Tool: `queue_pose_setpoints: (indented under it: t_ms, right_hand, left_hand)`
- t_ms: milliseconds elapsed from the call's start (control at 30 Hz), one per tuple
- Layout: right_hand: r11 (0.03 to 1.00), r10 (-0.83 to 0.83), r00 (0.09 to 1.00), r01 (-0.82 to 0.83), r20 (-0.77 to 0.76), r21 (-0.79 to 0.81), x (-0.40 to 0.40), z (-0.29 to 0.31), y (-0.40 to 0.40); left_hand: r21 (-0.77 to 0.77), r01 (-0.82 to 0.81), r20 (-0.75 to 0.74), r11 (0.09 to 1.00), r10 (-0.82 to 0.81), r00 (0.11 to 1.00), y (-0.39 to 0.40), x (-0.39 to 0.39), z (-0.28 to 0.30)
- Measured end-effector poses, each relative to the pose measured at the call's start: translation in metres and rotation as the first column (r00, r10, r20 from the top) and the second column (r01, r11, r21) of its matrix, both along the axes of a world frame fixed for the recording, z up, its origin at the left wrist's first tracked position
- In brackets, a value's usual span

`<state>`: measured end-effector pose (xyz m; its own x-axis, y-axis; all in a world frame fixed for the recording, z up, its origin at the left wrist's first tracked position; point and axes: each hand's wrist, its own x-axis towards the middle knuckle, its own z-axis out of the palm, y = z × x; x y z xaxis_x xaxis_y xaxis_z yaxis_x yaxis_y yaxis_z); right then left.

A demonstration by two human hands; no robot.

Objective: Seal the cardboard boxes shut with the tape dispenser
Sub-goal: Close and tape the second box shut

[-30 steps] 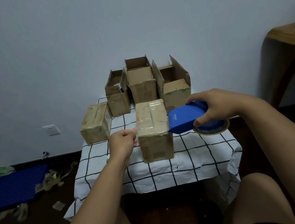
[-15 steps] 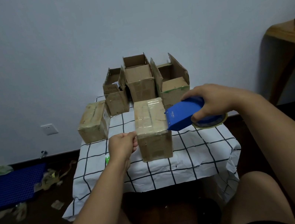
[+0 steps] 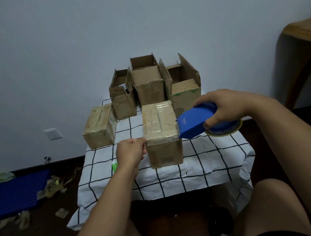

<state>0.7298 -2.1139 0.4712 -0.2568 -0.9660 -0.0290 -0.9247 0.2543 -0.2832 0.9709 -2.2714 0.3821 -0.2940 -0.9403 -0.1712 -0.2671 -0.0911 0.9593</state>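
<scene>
A closed cardboard box [image 3: 159, 121] stands mid-table, with clear tape stretched across its top near the front edge. My left hand [image 3: 131, 152] is at the box's upper left edge, fingers curled, pinching the tape end. My right hand [image 3: 224, 106] grips the blue tape dispenser [image 3: 194, 121], whose blade end sits at the box's upper right edge. The tape roll [image 3: 224, 130] shows under that hand. Another closed, taped box [image 3: 98, 127] lies to the left. Three boxes with open flaps stand at the back: left [image 3: 123, 100], middle [image 3: 148, 86] and right [image 3: 185, 90].
The small table wears a white checked cloth [image 3: 208, 156]. A green item [image 3: 114, 166] lies beside my left wrist. On the floor to the left are a blue mat [image 3: 9, 194] and tape scraps [image 3: 53, 186]. A wooden table [image 3: 305, 35] stands at the right.
Both hands keep their places at the box's two edges. Only the view shifts slightly.
</scene>
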Motion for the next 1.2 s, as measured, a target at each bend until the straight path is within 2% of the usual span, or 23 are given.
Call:
queue_pose_setpoints:
  t_ms: [167,467,767,867,933,967,1000,1033,1067,1100,1133,1167,1200]
  right_hand:
    - [1.000,0.011,1.000,-0.011,-0.014,-0.027,-0.003,0.000,0.000]
    - [1.000,0.003,1.000,-0.003,-0.001,0.013,-0.003,-0.006,-0.003]
    - [1.000,0.017,1.000,-0.017,0.018,0.008,-0.001,-0.011,-0.003]
    - [1.000,0.020,0.999,-0.021,0.024,0.016,-0.001,-0.014,-0.003]
    - [1.000,0.023,0.999,-0.023,0.029,0.019,-0.002,-0.015,-0.004]
    - [1.000,0.023,0.999,-0.023,0.030,0.021,-0.002,-0.016,-0.004]
    - [0.999,0.024,0.999,-0.024,0.031,0.023,-0.002,-0.017,-0.004]
    - [0.999,0.025,0.999,-0.026,0.032,0.024,-0.002,-0.018,-0.005]
    - [0.999,0.027,0.999,-0.027,0.034,0.025,-0.002,-0.019,-0.006]
    - [0.999,0.029,0.999,-0.030,0.036,0.027,-0.002,-0.020,-0.006]
    - [0.999,0.033,0.999,-0.034,0.037,0.029,-0.002,-0.020,-0.006]
    - [0.999,0.036,0.999,-0.037,0.039,0.029,-0.003,-0.021,-0.007]
    - [0.999,0.040,0.998,-0.041,0.042,0.027,-0.004,-0.022,-0.007]
  left_hand:
    - [-0.054,-0.011,0.027,0.998,0.012,1.000,0.000,0.000,0.002]
    - [-0.019,-0.005,0.018,1.000,0.005,1.000,0.001,-0.001,-0.001]
    - [0.178,0.028,-0.063,0.984,-0.018,0.998,0.006,-0.003,0.005]
    - [0.191,0.005,-0.081,0.982,0.010,0.997,0.007,-0.007,0.007]
    - [0.152,0.004,-0.108,0.988,0.013,0.994,0.008,-0.010,0.006]
    - [0.070,0.004,-0.094,0.998,0.002,0.996,0.009,-0.010,0.005]
    - [-0.089,0.017,-0.008,0.996,-0.017,1.000,0.011,-0.009,0.002]
    - [-0.315,0.060,0.152,0.947,-0.012,0.988,0.013,-0.008,0.000]
    - [-0.546,0.147,0.309,0.825,0.036,0.950,0.015,-0.007,-0.002]
    - [-0.715,0.252,0.394,0.652,0.078,0.916,0.018,-0.007,-0.004]
    - [-0.793,0.354,0.435,0.495,0.055,0.899,0.021,-0.009,-0.005]
    - [-0.807,0.451,0.483,0.381,-0.014,0.876,0.025,-0.013,-0.005]
    - [-0.785,0.534,0.540,0.313,-0.074,0.838,0.029,-0.016,-0.005]
